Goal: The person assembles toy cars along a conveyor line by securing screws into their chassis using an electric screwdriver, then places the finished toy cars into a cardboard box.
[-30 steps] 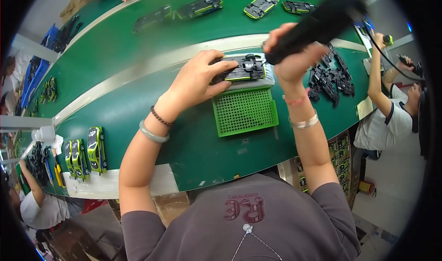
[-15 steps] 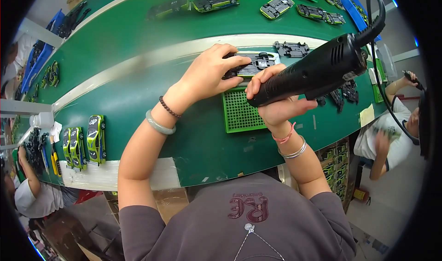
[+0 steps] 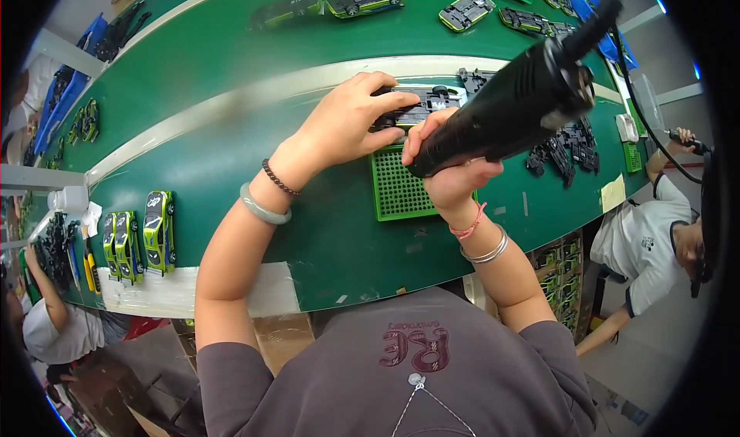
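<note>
Near the frame centre, the left hand [image 3: 351,121] is curling its fingers over a toy car [image 3: 416,105], probably pinching it. The right hand [image 3: 447,171] is wrapping tightly around a black screwdriver [image 3: 512,109], tilted over a green mat [image 3: 401,190].

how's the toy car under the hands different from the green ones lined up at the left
The toy car under the hands lies underside up, showing a dark chassis, on the green perforated tray; the left hand pins it. The green toy cars sit wheels down, painted bodies up, untouched, on a white strip. Both look alike in size and shape.
</note>
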A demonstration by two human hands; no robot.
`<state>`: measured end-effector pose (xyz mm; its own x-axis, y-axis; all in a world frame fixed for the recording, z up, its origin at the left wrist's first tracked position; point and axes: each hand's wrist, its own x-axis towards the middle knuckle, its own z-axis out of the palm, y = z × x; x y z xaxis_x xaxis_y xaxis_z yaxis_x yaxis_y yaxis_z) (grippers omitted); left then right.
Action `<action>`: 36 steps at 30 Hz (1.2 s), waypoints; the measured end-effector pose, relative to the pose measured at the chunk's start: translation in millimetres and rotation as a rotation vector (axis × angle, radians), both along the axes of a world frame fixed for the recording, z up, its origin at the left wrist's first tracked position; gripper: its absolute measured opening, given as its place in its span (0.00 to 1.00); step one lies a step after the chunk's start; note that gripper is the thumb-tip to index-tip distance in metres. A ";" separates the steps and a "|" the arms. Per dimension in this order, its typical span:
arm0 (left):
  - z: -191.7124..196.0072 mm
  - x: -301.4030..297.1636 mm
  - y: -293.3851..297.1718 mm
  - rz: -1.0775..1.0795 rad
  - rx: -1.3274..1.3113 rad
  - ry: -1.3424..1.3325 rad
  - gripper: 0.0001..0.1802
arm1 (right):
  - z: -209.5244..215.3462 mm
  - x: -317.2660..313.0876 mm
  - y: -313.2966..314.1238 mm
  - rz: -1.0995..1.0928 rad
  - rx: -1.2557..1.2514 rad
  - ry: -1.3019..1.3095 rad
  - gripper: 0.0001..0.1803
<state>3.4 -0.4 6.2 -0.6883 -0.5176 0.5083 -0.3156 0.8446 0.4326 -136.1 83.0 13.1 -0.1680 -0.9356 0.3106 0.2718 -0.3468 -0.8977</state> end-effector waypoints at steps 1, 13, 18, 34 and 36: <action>3.4 2.6 -1.3 0.002 -0.004 0.001 0.26 | 2.1 0.6 -0.7 -0.042 0.015 -0.017 0.54; 12.7 31.6 -20.3 0.000 0.237 -0.144 0.30 | 64.4 12.6 -53.9 0.022 -0.201 -0.026 0.57; 9.9 29.8 -20.0 0.000 0.229 -0.109 0.31 | 47.4 22.5 -71.1 0.014 -0.190 0.088 0.55; 9.7 35.1 -21.4 -0.012 0.298 -0.063 0.27 | 24.8 38.8 -86.1 0.097 -0.251 0.158 0.42; 14.9 33.9 -19.7 -0.007 0.342 -0.066 0.27 | 22.9 36.9 -87.0 0.112 -0.263 0.163 0.42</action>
